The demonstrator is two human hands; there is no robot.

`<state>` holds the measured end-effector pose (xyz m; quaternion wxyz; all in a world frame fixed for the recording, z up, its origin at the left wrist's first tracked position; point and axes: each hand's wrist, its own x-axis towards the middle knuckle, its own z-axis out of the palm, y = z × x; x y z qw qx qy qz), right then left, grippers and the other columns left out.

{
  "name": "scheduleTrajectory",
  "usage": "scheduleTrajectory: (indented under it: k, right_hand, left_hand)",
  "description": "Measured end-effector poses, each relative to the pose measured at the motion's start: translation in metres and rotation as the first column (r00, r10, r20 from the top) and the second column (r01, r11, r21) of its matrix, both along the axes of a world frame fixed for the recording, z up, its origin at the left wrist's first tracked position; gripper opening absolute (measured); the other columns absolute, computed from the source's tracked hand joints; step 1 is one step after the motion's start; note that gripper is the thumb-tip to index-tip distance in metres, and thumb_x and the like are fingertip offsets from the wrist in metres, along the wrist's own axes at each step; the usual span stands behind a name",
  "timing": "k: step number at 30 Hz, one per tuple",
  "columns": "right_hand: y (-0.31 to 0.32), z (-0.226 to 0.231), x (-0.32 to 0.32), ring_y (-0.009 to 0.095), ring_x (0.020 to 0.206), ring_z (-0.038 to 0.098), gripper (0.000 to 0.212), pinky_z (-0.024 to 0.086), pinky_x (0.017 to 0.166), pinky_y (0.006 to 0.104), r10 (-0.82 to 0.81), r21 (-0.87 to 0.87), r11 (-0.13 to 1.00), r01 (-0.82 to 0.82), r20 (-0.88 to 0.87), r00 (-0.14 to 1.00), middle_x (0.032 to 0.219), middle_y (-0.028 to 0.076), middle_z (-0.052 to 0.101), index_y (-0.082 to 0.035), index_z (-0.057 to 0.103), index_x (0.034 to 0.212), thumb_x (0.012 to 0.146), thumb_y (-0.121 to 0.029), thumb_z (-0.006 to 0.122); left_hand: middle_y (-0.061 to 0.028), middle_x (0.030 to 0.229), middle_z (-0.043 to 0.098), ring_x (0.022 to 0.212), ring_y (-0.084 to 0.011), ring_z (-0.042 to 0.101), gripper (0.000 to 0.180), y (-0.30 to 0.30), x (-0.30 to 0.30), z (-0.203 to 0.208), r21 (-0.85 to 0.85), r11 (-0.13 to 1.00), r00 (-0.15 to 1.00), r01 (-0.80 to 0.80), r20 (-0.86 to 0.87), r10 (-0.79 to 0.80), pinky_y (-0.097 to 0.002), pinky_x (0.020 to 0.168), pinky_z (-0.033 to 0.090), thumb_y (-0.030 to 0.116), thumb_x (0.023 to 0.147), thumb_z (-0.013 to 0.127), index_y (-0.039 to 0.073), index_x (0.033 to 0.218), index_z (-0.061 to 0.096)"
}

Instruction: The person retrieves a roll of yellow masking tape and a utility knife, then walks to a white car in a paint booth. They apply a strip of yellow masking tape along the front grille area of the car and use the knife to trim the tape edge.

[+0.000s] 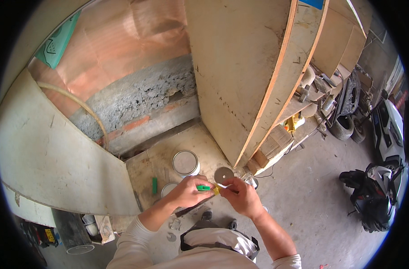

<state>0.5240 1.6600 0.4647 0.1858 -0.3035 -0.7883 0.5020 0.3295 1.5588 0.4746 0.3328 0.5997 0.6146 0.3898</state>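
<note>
My left hand [186, 192] is closed round a small green plastic tool [203, 188], perhaps a knife or scraper; its full shape is hidden. Close beside it, my right hand [245, 198] pinches a thin whitish piece [222, 185]. A small yellow bit [216, 191] shows between the two hands, and I cannot tell which one holds it. Beyond the left hand a round tin [185, 162] stands on a worn board [144, 167]. A second tin [167, 188] is partly covered by my left arm. A grey disc [223, 175] lies just past my fingers.
A green strip [154, 185] lies on the board. Tall wooden panels [240, 67] rise ahead, and a curved pale panel [65, 148] stands on the left. Rightward are a cluttered wooden shelf [276, 141], a tyre [342, 127] and a parked scooter [374, 193] on concrete floor.
</note>
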Motion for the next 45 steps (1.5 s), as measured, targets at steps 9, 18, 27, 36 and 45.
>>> scheduleTrajectory:
  k: [9, 18, 27, 36, 45]
  right_hand:
    - [0.004, -0.017, -0.004, 0.015, 0.073, 0.069, 0.026, 0.053, 0.064, 0.0287, -0.159, -0.400, 0.913, 0.086, -0.154, 0.975, 0.082, 0.011, 0.072, 0.000, 0.060, 0.105, 0.091, -0.020, 0.068]
    - [-0.023, 0.008, -0.013, 0.041, 0.084, 0.068, 0.023, 0.056, 0.072, 0.0445, -0.184, 0.190, 0.960, 0.204, -0.118, 0.976, 0.092, 0.020, 0.070, -0.005, 0.058, 0.109, 0.087, -0.011, 0.064]
    - [-0.022, 0.013, -0.008, 0.039, 0.083, 0.069, 0.033, 0.057, 0.072, 0.0447, -0.070, 0.173, 0.982, 0.076, -0.044, 0.997, 0.095, 0.020, 0.070, -0.006, 0.053, 0.117, 0.087, -0.012, 0.065]
    - [0.044, 0.022, 0.009, 0.013, 0.074, 0.063, 0.034, 0.050, 0.066, 0.0259, 0.407, -0.615, 0.651, -0.445, -0.212, 0.889, 0.090, 0.008, 0.070, 0.001, 0.054, 0.120, 0.094, -0.018, 0.066]
    - [0.054, -0.004, 0.008, 0.009, 0.063, 0.057, 0.024, 0.045, 0.056, 0.0235, 0.229, -0.611, 0.478, -0.631, -0.607, 0.761, 0.075, 0.003, 0.064, 0.000, 0.065, 0.105, 0.094, -0.021, 0.067]
  left_hand:
    - [-0.0093, 0.079, 0.063, 0.067, -0.0222, 0.062, 0.019, 0.004, 0.026, 0.003, 0.255, 0.935, 0.921, -0.246, -0.240, 0.308, -0.0331, 0.059, 0.049, 0.008, 0.078, 0.080, 0.004, 0.095, 0.073]
    - [-0.0125, 0.083, 0.063, 0.070, -0.0269, 0.063, 0.025, 0.003, 0.025, 0.012, 0.140, 0.975, 0.967, -0.175, -0.161, 0.197, -0.0349, 0.063, 0.050, 0.010, 0.080, 0.073, 0.003, 0.104, 0.071]
    - [-0.0098, 0.079, 0.058, 0.066, -0.0283, 0.060, 0.016, 0.002, 0.022, 0.014, 0.300, 0.944, 0.832, -0.136, -0.482, 0.273, -0.0371, 0.058, 0.048, 0.007, 0.079, 0.073, 0.004, 0.093, 0.069]
    - [-0.0102, 0.082, 0.065, 0.072, -0.0207, 0.060, 0.011, 0.009, -0.002, 0.014, 0.259, 0.958, 0.987, 0.124, 0.071, -0.147, -0.0327, 0.063, 0.047, 0.010, 0.088, 0.071, 0.000, 0.091, 0.069]
    - [0.0018, 0.075, 0.052, 0.069, -0.0078, 0.047, 0.019, 0.008, 0.009, 0.031, -0.010, 0.997, 0.672, 0.070, 0.739, -0.040, -0.0247, 0.061, 0.037, 0.019, 0.094, 0.066, 0.000, 0.095, 0.069]
